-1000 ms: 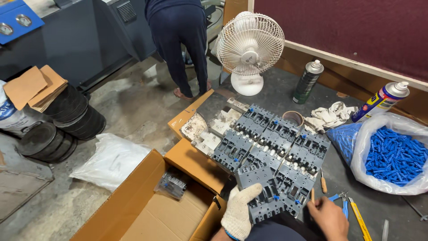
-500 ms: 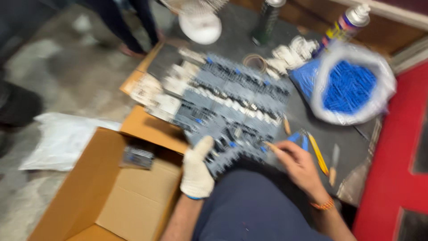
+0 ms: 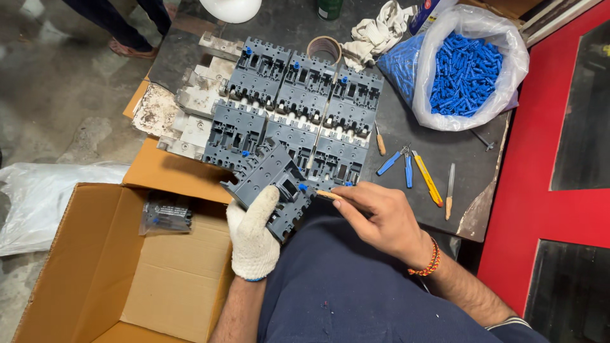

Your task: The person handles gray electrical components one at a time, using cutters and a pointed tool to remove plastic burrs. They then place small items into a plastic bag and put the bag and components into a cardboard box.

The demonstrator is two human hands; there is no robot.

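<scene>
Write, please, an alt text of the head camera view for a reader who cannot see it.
A gloved left hand holds a grey plastic housing while the bare right hand puts a wooden-handled tool to it. More grey housings lie in rows on the dark table, beside a bag of blue plastic parts and an open cardboard box.

The bench top (image 3: 438,152) is crowded. Grey breaker housings (image 3: 298,114) stand packed side by side across its middle, touching one another, with no gap to slip through. To their left lie pale metal parts (image 3: 194,108), right up against them. On the right a bulging bag of blue plugs (image 3: 467,63) fills the far corner, with rags (image 3: 375,35) beside it. Between bag and near edge there is a bare dark strip, broken only by blue pliers (image 3: 397,162), a yellow tool (image 3: 427,178) and a small file (image 3: 449,190). Left of the lap, the open cardboard box (image 3: 82,254) offers wide room; one bagged part (image 3: 166,213) lies inside.
</scene>
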